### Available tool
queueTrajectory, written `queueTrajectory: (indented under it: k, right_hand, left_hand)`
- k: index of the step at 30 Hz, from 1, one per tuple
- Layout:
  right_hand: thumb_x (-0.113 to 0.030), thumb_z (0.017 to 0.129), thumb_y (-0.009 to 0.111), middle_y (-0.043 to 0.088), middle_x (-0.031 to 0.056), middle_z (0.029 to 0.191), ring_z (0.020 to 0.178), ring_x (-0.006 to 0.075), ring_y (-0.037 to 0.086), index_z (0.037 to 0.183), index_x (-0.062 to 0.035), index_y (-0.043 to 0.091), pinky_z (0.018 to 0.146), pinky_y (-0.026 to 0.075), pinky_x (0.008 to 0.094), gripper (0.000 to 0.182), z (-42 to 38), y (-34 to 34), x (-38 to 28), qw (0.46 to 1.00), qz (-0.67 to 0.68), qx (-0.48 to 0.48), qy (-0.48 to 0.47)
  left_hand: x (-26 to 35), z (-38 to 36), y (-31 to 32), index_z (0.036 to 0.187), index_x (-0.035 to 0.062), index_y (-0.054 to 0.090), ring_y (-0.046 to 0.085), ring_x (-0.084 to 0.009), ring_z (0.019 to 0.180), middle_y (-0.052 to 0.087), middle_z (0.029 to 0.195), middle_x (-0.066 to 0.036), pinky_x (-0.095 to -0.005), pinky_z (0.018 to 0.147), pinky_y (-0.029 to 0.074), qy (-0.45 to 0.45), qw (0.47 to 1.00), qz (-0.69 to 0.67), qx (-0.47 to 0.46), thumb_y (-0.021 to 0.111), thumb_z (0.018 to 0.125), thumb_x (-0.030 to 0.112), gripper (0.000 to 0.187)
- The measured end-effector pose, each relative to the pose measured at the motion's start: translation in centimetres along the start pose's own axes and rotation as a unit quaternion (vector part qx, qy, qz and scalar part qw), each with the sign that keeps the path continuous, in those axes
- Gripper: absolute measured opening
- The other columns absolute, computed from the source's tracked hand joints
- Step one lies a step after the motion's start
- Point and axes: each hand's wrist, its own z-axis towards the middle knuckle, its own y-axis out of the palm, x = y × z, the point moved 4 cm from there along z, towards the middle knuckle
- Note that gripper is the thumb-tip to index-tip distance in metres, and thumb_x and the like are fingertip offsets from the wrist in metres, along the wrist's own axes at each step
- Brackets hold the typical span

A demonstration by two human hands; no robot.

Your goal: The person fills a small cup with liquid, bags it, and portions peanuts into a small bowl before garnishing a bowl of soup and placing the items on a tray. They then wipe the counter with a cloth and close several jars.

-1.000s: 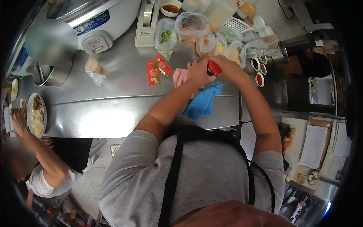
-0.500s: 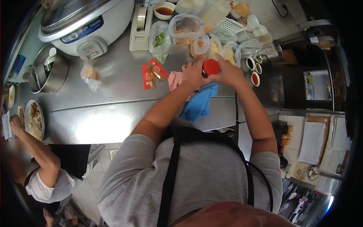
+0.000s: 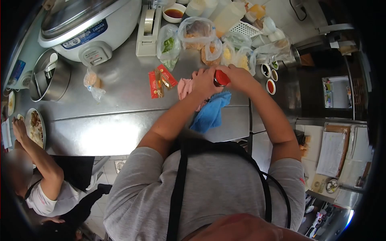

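A small dark jar with a red lid [image 3: 222,77] is between my two hands above the steel counter. My left hand [image 3: 204,81] is closed around the jar's body from the left. From the right, my right hand [image 3: 240,78] grips the red lid, its fingers covering part of it. Under and beside my hands lie a pink cloth [image 3: 185,88] and a blue cloth [image 3: 212,112]. Two red and gold packets [image 3: 156,83] rest on the counter to the left of the cloths.
Behind my hands stand bags of ingredients [image 3: 197,32], a tape dispenser [image 3: 148,34] and a bowl of brown sauce [image 3: 173,13]. Small sauce cups [image 3: 271,86] sit at right. At left are a rice cooker [image 3: 90,36], a metal pot [image 3: 60,86] and another person's arm [image 3: 42,160] near a food plate [image 3: 36,126].
My right hand has turned over the jar's lid, which now tilts and shows less of its top. The view has shifted slightly. At left, the other person's hand has moved slightly.
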Motion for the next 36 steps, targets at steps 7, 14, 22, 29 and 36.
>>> queueTrajectory:
  k: [7,14,22,29,36]
  right_hand:
    - [-0.03,0.058,0.067,0.056,0.0161,0.089,0.082,0.0312,0.056,0.111,-0.0097,0.043,0.071,0.045,0.0355,0.061,0.8,0.8,1.9,0.996,0.083,0.007,0.009]
    - [-0.059,0.063,0.054,0.059,0.0181,0.082,0.075,0.0301,0.058,0.094,-0.0006,0.053,0.066,0.046,0.0361,0.066,0.3,2.0,1.4,0.981,0.067,0.02,0.183]
    - [-0.048,0.064,0.059,0.059,0.0134,0.082,0.074,0.0295,0.058,0.105,-0.0117,0.05,0.065,0.046,0.0368,0.056,1.0,1.4,0.2,0.994,0.025,0.007,0.103]
    - [-0.034,0.062,0.067,0.059,0.0153,0.082,0.078,0.0268,0.057,0.111,-0.0136,0.043,0.066,0.046,0.035,0.058,0.6,1.2,0.2,0.998,-0.04,0.028,0.049]
    - [-0.035,0.069,0.06,0.058,0.0157,0.082,0.08,0.0278,0.057,0.114,-0.0138,0.043,0.068,0.045,0.0362,0.052,-1.7,0.5,-1.3,0.947,0.179,-0.128,0.234]
  left_hand:
    - [0.0,0.0,0.1,0.106,0.0152,0.046,0.048,-0.0229,0.092,0.058,0.09,-0.005,-0.0385,0.078,0.03,-0.002,1.0,0.005,0.006,0.068,0.051,0.032,0.062]
    - [-0.1,-0.1,0.4,0.104,0.0153,0.047,0.048,-0.0237,0.092,0.057,0.091,-0.004,-0.0401,0.079,0.031,-0.008,1.0,0.002,-0.006,0.069,0.048,0.034,0.062]
    - [-0.4,-0.2,0.6,0.104,0.0134,0.047,0.049,-0.0239,0.092,0.056,0.091,-0.006,-0.04,0.08,0.03,-0.008,1.0,-0.003,0.004,0.069,0.048,0.035,0.064]
    - [-0.1,-0.1,0.1,0.102,0.0119,0.047,0.05,-0.0246,0.09,0.057,0.088,-0.008,-0.0388,0.079,0.031,0.006,1.0,-0.011,-0.005,0.068,0.049,0.033,0.061]
    - [-0.1,0.2,0.1,0.107,0.0121,0.045,0.049,-0.0245,0.092,0.057,0.089,-0.008,-0.0403,0.08,0.03,-0.018,1.0,-0.005,-0.012,0.067,0.05,0.031,0.064]
